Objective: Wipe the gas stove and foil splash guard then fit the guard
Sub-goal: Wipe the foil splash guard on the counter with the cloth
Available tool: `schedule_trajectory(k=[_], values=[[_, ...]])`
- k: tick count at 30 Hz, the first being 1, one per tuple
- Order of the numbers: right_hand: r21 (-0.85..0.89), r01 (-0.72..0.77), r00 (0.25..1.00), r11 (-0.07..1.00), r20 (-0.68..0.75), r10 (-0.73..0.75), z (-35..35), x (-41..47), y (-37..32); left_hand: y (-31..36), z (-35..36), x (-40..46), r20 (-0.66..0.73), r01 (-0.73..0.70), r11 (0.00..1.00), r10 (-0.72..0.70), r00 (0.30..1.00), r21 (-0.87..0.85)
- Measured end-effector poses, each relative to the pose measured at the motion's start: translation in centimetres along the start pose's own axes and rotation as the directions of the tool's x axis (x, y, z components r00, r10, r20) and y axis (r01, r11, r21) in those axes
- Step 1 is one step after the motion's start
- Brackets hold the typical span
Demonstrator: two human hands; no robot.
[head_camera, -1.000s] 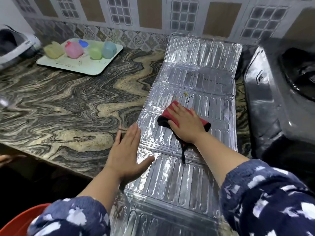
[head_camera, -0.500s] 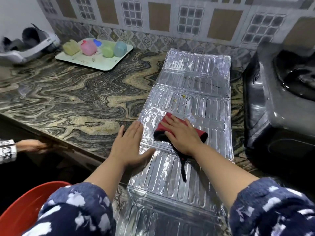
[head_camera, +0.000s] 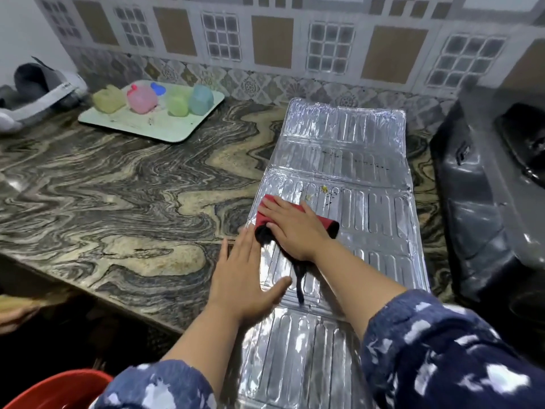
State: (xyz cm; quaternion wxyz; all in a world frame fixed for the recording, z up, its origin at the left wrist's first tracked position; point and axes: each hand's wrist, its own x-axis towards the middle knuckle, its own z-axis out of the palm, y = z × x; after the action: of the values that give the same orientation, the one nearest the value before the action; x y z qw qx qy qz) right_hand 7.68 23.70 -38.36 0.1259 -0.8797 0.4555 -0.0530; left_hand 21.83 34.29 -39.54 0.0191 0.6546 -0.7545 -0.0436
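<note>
The silver foil splash guard [head_camera: 345,149] lies unfolded flat on the marble counter, running from the wall to the front edge. My right hand [head_camera: 295,228] presses flat on a red and black cloth [head_camera: 324,224] near the guard's left side, in its middle panel. A black strap of the cloth trails toward me. A few yellow specks and dark marks sit just beyond the cloth. My left hand [head_camera: 241,278] rests flat, fingers apart, on the guard's left edge and the counter. The dark gas stove [head_camera: 483,202] stands to the right of the guard.
A pale tray [head_camera: 165,128] with several pastel plastic containers sits at the back left. A grey and white object [head_camera: 38,90] lies at the far left. A red basin rim [head_camera: 59,388] shows below the counter edge [head_camera: 118,299]. Another person's hand [head_camera: 14,315] is at the left border.
My right hand has slid the cloth to the left and slightly farther up the guard. The left hand stays pressed on the guard's edge. The camera has tilted up.
</note>
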Motion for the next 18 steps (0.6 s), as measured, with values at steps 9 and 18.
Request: schedule_trajectory(k=[9,18], values=[[-0.026,-0.256,0.966,0.966,-0.023,0.256,-1.2,3.4,5.4,0.1,-0.6,-0.1,0.036,0.021,0.999,-0.020,0.999,-0.030],[-0.040,-0.452,0.891,0.891,-0.068,0.449,-2.0,-2.6,9.0,-0.2,-0.5,-0.2,0.057,-0.009,1.000,0.009,0.998,0.000]])
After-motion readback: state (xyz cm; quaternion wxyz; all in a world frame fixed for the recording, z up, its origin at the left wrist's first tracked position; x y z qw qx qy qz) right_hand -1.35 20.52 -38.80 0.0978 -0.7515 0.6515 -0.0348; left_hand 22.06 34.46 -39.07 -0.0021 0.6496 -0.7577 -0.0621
